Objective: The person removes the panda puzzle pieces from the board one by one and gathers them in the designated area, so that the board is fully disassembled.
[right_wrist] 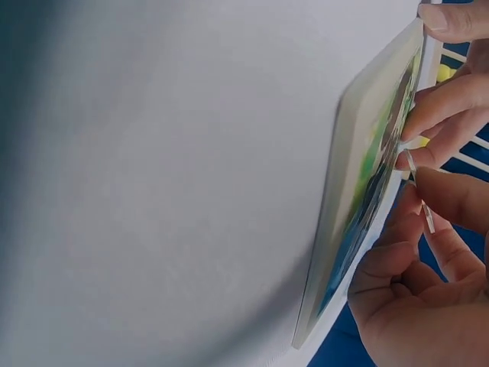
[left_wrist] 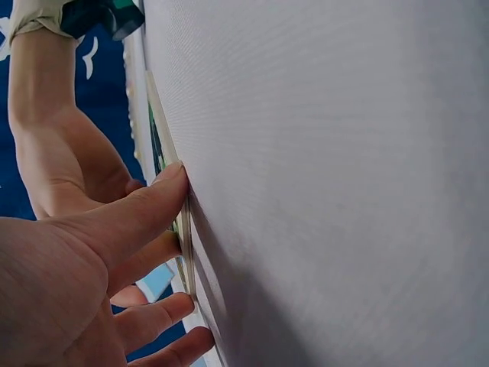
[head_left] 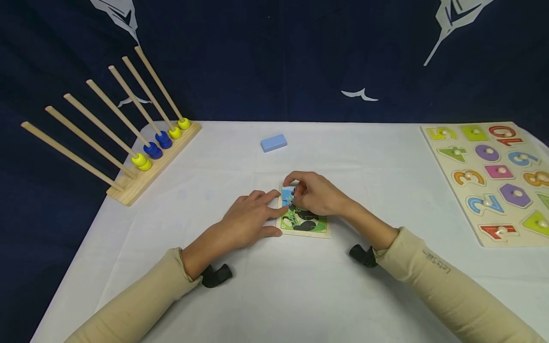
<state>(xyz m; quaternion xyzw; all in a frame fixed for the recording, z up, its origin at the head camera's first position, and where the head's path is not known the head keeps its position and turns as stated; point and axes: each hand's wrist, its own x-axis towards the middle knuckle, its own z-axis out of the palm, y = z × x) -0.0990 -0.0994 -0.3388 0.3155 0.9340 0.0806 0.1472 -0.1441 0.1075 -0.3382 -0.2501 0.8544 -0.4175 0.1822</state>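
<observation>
On the bench (head_left: 266,295), the puzzle (head_left: 303,224) lies between a bead rack (head_left: 160,162), left, and a number board (head_left: 491,186), right; a block (head_left: 273,143) lies behind, apparently flat.

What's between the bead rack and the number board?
In the head view: a blue block, a picture puzzle, the left hand and the right hand.

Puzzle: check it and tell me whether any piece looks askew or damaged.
One piece is out of place: the right hand pinches it at a tilt, instead of it lying flat in the puzzle. That looks like handling, not a fault. No damage shows, though part is hidden.
</observation>
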